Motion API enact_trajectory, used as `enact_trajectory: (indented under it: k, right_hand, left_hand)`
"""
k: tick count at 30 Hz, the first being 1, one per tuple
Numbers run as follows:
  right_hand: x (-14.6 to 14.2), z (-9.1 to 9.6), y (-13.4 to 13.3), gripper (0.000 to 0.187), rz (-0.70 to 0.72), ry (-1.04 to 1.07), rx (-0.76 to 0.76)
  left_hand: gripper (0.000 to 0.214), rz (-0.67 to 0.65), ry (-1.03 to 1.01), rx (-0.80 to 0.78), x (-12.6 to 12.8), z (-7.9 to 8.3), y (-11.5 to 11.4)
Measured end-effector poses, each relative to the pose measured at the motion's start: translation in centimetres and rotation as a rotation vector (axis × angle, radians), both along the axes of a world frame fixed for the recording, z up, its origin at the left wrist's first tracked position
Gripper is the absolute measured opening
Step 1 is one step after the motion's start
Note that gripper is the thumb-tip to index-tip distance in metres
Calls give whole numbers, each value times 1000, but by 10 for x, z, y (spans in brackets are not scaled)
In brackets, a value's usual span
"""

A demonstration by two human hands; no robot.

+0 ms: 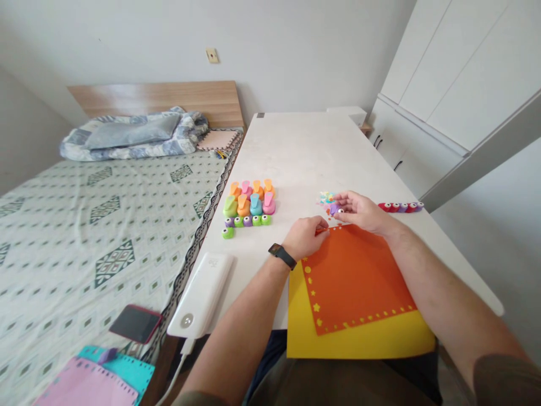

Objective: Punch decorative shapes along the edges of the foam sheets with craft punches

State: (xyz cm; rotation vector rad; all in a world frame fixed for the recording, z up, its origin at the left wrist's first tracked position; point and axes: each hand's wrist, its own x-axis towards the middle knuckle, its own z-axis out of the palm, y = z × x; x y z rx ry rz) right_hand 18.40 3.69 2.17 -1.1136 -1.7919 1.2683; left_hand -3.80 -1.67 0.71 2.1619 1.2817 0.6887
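My left hand [307,235] pinches the far left corner of an orange foam or paper sheet [359,276]. Small punched shapes run along the sheet's left, near and far edges. It lies over a yellow sheet [304,338] that overhangs the table's near edge. Between the fingers of my right hand [359,211] is a small purple craft punch [335,209], just beyond the sheet's far edge. Behind it lies a small pile of colourful cut-outs [326,197], partly hidden by my right fingers.
Rows of colourful craft punches [249,206] stand on the white table [304,146] at left. More small punches [401,207] line up at right. A white power bank [202,293] with a cable sits near the left edge. A phone [136,323] and punched sheets [93,383] lie on the bed.
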Motion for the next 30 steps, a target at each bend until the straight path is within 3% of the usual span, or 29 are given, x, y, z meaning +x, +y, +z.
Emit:
enact_trajectory:
  k: [7, 19, 30]
  right_hand:
    - [6, -3, -3, 52, 57, 0, -26]
    - [27, 17, -6, 49, 67, -334, 75]
    - [35, 11, -4, 50, 73, -397, 58]
  left_hand:
    - [18, 11, -64, -40, 1, 4, 0]
    - [17, 20, -109, -75, 1, 4, 0]
    - [16, 35, -110, -81, -3, 11, -3]
